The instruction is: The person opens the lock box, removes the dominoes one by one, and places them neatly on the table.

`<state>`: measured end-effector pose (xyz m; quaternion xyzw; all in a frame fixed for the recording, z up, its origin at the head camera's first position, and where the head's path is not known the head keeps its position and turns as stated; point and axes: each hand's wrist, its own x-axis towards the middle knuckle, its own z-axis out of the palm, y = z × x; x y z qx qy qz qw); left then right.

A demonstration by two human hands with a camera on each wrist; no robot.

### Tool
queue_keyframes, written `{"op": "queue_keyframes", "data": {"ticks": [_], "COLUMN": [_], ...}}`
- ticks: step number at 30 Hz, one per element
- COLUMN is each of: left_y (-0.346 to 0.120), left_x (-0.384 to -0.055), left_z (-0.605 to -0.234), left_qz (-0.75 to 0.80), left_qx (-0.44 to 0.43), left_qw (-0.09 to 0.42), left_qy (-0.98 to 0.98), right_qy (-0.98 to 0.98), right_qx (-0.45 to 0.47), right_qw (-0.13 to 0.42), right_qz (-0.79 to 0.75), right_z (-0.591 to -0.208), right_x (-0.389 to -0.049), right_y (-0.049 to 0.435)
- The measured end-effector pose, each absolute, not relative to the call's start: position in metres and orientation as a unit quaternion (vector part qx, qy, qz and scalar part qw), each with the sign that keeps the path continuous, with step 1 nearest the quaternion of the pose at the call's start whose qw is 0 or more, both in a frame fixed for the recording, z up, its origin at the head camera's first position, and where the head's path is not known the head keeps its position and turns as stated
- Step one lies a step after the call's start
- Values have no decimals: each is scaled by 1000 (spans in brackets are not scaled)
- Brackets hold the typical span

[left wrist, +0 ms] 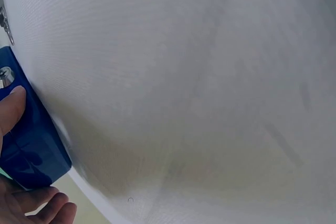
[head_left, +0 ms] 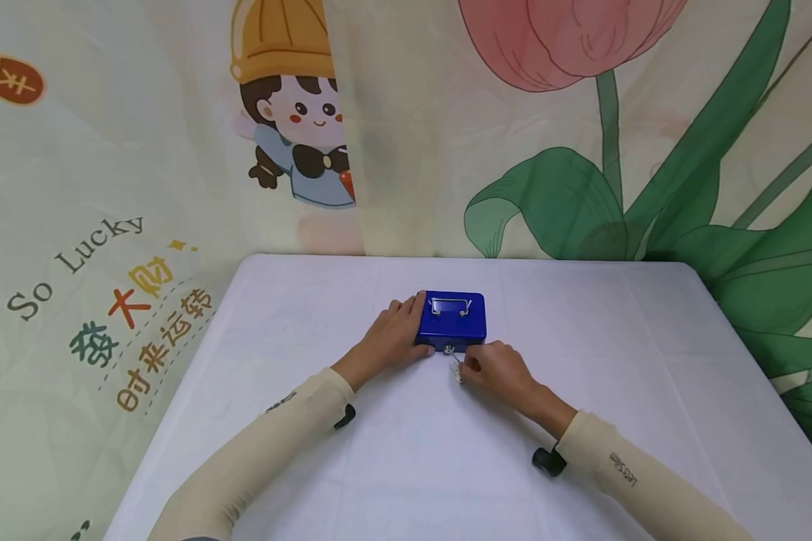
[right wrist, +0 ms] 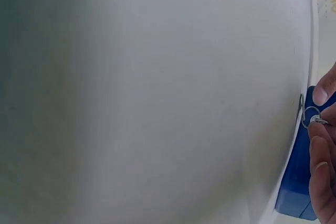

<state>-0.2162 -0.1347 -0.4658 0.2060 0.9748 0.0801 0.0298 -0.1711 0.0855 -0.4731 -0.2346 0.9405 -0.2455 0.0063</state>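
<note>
A small blue metal cash box (head_left: pixel 452 318) with a folding wire handle (head_left: pixel 449 306) on its lid rests on the white table. My left hand (head_left: pixel 398 330) holds its left side, thumb (left wrist: pixel 12 109) against the front beside the round lock (left wrist: pixel 6 76) and the other fingers around toward the back. At the front, my right hand (head_left: pixel 499 370) pinches a small key (right wrist: pixel 321 121) on a wire ring (right wrist: pixel 312 109). Another key (head_left: pixel 458 371) hangs from the ring below the lock. The pinched key is close to the lock, its tip hidden by the fingers.
The white-covered table (head_left: pixel 352 481) runs back to a printed cloth backdrop (head_left: pixel 406 150) with a cartoon figure and a large flower. A black wrist camera (head_left: pixel 549 461) sits under the right sleeve, and another (head_left: pixel 344 416) under the left.
</note>
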Motion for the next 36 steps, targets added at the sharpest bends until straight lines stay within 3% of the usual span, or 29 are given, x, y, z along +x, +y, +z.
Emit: {"op": "queue_keyframes", "data": {"ticks": [13, 36], "left_y": [-134, -133], "left_x": [-213, -214], "left_z": [-463, -463], "left_qz": [83, 65], "left_qx": [206, 207], "left_qw": [31, 27], "left_qy": [975, 976], "right_qy": [945, 953], "right_qx": [-224, -217], "right_qw": [-30, -28], "right_qz": [-235, -210], "right_z": [-477, -474], "right_x": [-170, -169], "right_y": [77, 67]}}
